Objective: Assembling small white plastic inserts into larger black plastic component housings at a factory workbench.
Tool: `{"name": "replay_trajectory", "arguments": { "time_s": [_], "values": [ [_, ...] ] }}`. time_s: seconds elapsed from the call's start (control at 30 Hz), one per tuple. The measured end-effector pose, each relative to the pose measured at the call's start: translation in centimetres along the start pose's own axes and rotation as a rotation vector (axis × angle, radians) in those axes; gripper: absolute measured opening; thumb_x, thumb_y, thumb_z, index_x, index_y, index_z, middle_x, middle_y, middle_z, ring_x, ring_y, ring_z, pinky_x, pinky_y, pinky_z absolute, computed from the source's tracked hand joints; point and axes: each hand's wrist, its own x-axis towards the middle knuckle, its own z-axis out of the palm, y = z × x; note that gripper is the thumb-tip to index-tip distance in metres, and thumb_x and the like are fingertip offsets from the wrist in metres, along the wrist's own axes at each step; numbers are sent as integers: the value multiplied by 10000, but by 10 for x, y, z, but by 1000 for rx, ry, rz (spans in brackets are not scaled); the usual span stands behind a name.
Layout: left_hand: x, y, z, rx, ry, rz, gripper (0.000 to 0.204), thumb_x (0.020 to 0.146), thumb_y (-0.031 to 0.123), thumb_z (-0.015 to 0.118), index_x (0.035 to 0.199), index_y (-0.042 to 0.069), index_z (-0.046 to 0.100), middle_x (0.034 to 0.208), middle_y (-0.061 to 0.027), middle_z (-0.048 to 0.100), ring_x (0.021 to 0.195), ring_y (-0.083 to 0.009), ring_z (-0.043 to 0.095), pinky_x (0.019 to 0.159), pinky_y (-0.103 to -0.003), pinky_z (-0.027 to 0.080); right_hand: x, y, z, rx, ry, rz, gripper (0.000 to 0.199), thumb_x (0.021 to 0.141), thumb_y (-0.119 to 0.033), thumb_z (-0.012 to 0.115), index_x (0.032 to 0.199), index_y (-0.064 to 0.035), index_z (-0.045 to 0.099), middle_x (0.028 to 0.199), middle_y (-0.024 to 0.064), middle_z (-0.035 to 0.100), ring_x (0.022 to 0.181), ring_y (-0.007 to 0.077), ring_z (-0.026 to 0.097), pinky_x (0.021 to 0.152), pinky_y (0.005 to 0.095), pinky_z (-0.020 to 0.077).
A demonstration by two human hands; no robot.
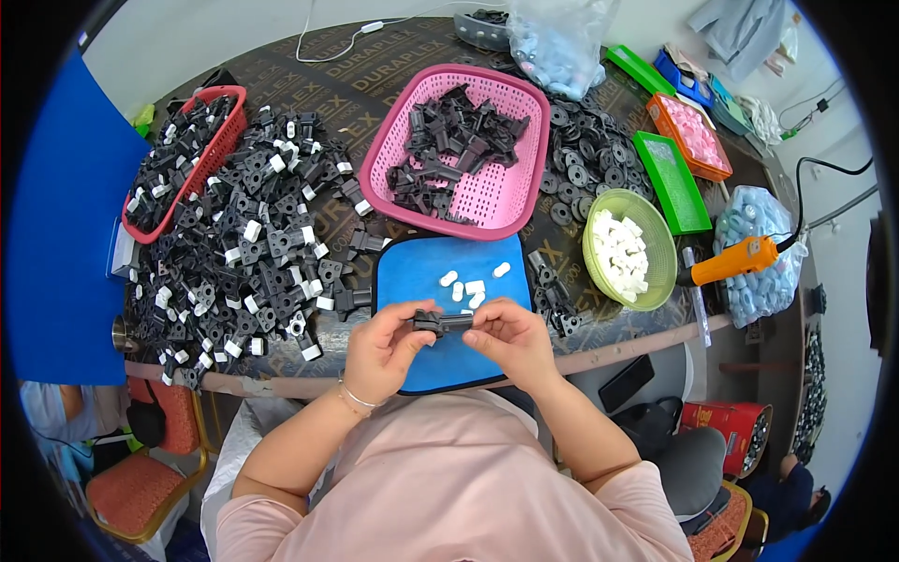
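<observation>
While both hands meet over the near edge of the blue mat [421,272], they share one small black plastic part [442,323] held level between them. The left hand [382,348] pinches the part's left end between thumb and fingers, a thin bracelet on its wrist; the right hand [510,339] closes its fingertips on the right end, so each hand has a narrow grip holding the same piece. The part hangs just above the mat, close to the person's chest.

A few loose white plugs [471,286] lie on the mat just beyond the hands. To the left, a large heap of black parts fitted with white plugs [253,244] spreads over the dark table [375,66], and a red basket [220,140] at its far left holds more of the same. Behind the mat, a pink basket [524,131] carries bare black parts. Right of the mat sits a green bowl [660,248] filled with white plugs, with a small cluster of black pieces [552,290] between bowl and mat. Round black rings [585,155] lie scattered behind the bowl. Further right are a flat green tray [672,183], an orange tray of pink pieces [688,131] and an orange-handled tool [735,262] resting against a bag of pale blue parts [758,215]
</observation>
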Motion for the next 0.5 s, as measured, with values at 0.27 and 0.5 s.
{"name": "replay_trajectory", "arguments": {
  "time_s": [0.27, 0.5],
  "values": [
    [-5, -2, -2, 158, 33, 89, 303, 824, 3, 629, 1121, 2, 566, 1038, -122, 645, 800, -125, 604, 694, -243, 499, -7, 2, -4, 88, -63, 145, 140, 808, 53, 646, 925, 3, 586, 920, 31, 571, 814, 91, 575, 701, 221, 476],
    [-13, -13, 20, 91, 2, 113, 284, 867, 9, 581, 1136, -14, 494, 1081, -155, 610, 833, -154, 619, 736, -262, 514, -8, 11, -12, 265, -49, 307, 166, 817, 47, 636, 967, -5, 586, 947, 62, 620, 873, 121, 606, 785, 243, 500]
  ]
}}
